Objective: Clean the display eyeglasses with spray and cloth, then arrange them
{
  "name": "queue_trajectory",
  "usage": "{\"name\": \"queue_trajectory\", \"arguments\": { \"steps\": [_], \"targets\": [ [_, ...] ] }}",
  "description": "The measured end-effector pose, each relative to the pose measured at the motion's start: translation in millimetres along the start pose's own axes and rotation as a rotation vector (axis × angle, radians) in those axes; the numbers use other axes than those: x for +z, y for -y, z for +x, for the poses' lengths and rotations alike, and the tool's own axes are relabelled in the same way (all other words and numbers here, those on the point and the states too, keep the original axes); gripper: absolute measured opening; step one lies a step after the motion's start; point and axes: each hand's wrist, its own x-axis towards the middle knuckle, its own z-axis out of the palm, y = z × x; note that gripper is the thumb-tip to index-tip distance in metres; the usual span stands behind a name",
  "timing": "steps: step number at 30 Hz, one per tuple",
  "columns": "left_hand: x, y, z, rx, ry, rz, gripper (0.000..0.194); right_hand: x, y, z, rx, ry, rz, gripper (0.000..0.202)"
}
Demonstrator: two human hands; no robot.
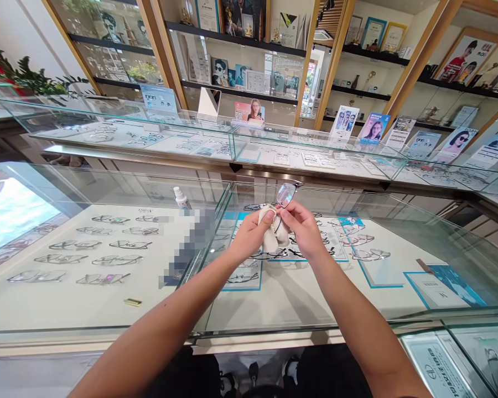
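Above the glass counter I hold a pair of eyeglasses [286, 194] between both hands, one lens standing up at the top. My left hand [251, 235] is closed around a pale, crumpled cloth [276, 237], which wraps the lower part of the glasses and hides it. Pinched at the frame near the upright lens are the fingers of my right hand [302, 224]. Which part of the frame each finger touches is partly hidden by the cloth and fingers.
Beneath my hands, the glass display case [240, 323] contains rows of eyeglasses [118, 260]. A white spray bottle [181, 198] stands on the left behind. Across the aisle is another glass counter [232, 138] with upright advertising cards [344, 124]; shelves [240, 38] line the wall.
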Motion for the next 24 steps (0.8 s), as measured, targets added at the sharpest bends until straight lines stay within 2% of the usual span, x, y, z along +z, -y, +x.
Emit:
{"name": "queue_trajectory", "arguments": {
  "steps": [5, 12, 18, 24],
  "targets": [
    [-3.9, 2.2, 2.6, -0.044, 0.024, -0.055, 0.067, -5.0, 2.5, 3.3, -0.065, -0.031, 0.022, 0.026],
    [-23.7, 10.1, 12.8, -0.076, -0.093, -0.067, 0.064, -10.6, 4.6, 5.0, -0.103, -0.071, -0.026, 0.027],
    [-31.3, 3.6, 12.6, 0.045, -0.073, 0.092, 0.062, -13.0, 4.0, 6.9, -0.106, -0.092, -0.041, 0.026],
    [-26.9, -6.6, 6.4, 0.172, 0.056, 0.200, 0.058, -11.4, 0.9, 6.1, -0.099, -0.067, -0.064, 0.024]
  ]
}}
